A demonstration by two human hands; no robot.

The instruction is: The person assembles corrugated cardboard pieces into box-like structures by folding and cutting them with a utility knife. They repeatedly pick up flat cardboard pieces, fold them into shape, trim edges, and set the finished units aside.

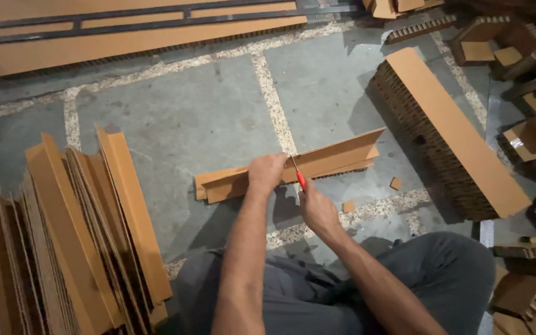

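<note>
A long L-shaped cardboard corner strip (pixel 336 156) lies across the grey floor in front of me. My left hand (pixel 266 174) grips it near its middle and holds it down. My right hand (pixel 317 209) is closed on a knife with a red handle (pixel 301 180), whose thin blade points up against the strip just right of my left hand. Another strip lies under the held one, showing at the left end (pixel 209 181).
A leaning stack of cardboard corner strips (pixel 82 229) fills the lower left. A thick honeycomb cardboard block (pixel 454 124) lies at the right, with more cardboard pieces (pixel 528 56) beyond. Small offcuts (pixel 396 183) dot the floor. Long cardboard sheets (pixel 125 31) lie at the top.
</note>
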